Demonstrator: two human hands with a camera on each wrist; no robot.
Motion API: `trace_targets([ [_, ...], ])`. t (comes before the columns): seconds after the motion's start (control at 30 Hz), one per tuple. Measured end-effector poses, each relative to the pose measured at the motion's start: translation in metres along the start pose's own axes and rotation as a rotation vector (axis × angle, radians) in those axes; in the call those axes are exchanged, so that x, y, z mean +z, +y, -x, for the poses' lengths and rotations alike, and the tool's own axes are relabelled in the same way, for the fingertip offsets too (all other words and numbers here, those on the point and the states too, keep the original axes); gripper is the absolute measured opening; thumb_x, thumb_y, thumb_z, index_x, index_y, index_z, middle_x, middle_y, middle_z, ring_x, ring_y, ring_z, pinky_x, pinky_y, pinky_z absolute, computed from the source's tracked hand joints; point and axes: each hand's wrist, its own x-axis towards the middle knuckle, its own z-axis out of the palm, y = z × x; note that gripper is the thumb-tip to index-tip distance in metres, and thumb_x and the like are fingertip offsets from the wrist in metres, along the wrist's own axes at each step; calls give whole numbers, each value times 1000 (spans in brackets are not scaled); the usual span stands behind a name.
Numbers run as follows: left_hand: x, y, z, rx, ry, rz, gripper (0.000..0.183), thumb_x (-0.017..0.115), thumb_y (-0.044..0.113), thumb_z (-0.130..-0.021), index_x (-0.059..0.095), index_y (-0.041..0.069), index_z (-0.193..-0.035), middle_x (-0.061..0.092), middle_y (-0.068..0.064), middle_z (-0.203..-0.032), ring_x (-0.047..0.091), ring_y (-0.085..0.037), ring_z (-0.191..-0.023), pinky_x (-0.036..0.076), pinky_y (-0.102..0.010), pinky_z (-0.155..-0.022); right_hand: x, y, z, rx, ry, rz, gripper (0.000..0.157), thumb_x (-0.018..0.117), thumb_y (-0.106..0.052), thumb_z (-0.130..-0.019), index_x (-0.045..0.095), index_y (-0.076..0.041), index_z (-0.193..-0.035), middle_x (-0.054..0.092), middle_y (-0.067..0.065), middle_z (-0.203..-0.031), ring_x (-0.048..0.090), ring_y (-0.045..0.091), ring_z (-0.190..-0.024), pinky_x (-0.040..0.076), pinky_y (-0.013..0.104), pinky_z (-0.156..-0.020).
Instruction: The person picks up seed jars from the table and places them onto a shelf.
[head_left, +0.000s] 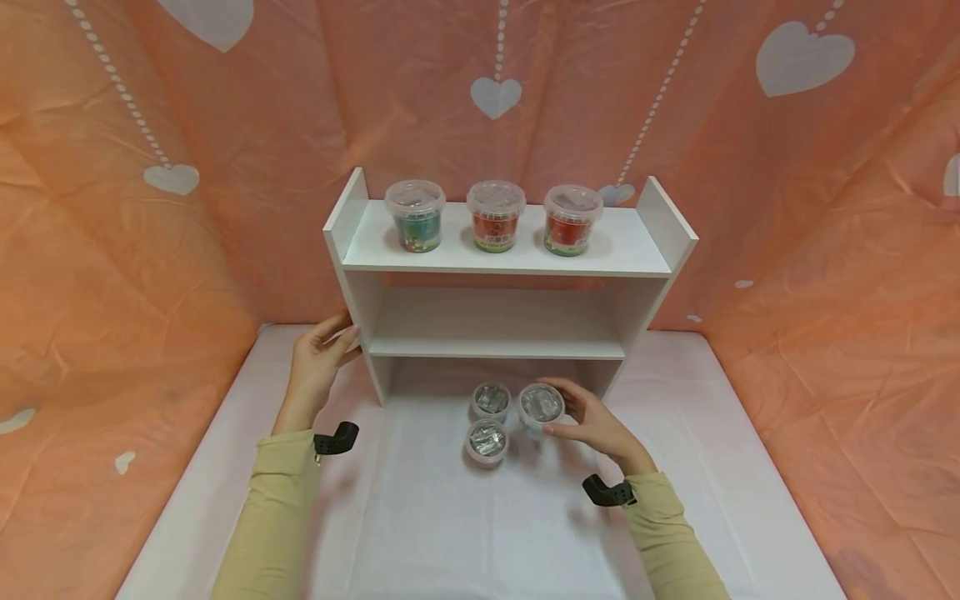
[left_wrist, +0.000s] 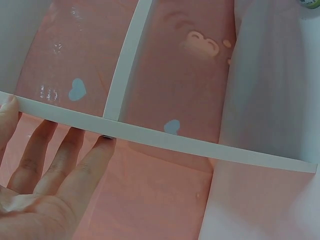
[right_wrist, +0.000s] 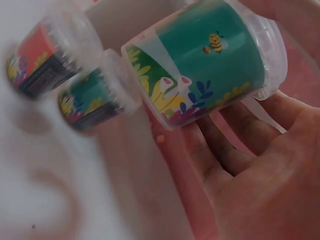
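My right hand [head_left: 596, 421] holds a lidded plastic tub [head_left: 542, 402] with its thumb and fingers on either side. In the right wrist view this tub [right_wrist: 210, 60] has a green label with a bee and a clear lid, and it is tilted. Two more tubs stand close by on the table, one behind [head_left: 492, 400] and one in front [head_left: 487, 442], both with silvery tops. My left hand [head_left: 315, 367] touches the outer side of the white shelf [head_left: 498, 346]. In the left wrist view its fairly straight fingers [left_wrist: 67, 160] meet the side panel, thumb at the edge.
On the upper board of the shelf stand a green tub [head_left: 417, 217] and two red tubs, one in the middle [head_left: 496, 217] and one on the right [head_left: 572, 221]. White cloth covers the table [head_left: 435, 533]. Orange curtains [head_left: 285, 125] with hearts surround it.
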Motion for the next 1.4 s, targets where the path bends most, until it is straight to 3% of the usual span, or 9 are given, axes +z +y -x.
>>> trace_targets([
  [0.2, 0, -1, 0, 2, 1, 5, 48, 62, 10, -94, 48, -7, -136, 58, 0, -119, 60, -11, -104, 45, -50, -91, 3, -16, -5, -21, -24, 42, 69, 73, 7, -80, 40, 4, -141, 47, 18, -136, 48, 23, -122, 39, 26, -102],
  [0.43, 0, 0, 0, 4, -6, 1, 48, 61, 11, -94, 48, -7, -136, 57, -2, -121, 59, -11, -106, 44, -51, -92, 10, -52, -10, -57, -47, 72, 66, 73, 6, -80, 40, 9, -137, 49, 19, -133, 49, 21, -121, 39, 27, -102],
  [0.97, 0, 1, 1, -1, -5, 3, 47, 61, 11, -94, 48, -6, -136, 57, -2, -121, 59, -12, -108, 44, -50, -92, 12, -76, -36, -124, -95, 103, 65, 74, 8, -78, 46, 3, -137, 52, 15, -132, 50, 22, -119, 40, 32, -103],
  [1.17, 0, 0, 0, -1, -4, 7, 47, 62, 11, -94, 49, -6, -136, 58, -1, -121, 59, -12, -107, 43, -51, -93, 12, -83, -46, -90, -100, 97, 66, 75, 3, -80, 44, 3, -139, 49, 14, -135, 49, 23, -120, 40, 31, -101],
  [1.4, 0, -1, 0, 0, -1, -7, 48, 62, 11, -94, 47, -6, -137, 58, -2, -122, 60, -10, -104, 43, -53, -92, 14, -89, -60, -31, -98, 58, 65, 72, 4, -82, 42, 3, -140, 50, 17, -133, 50, 26, -118, 45, 42, -96],
])
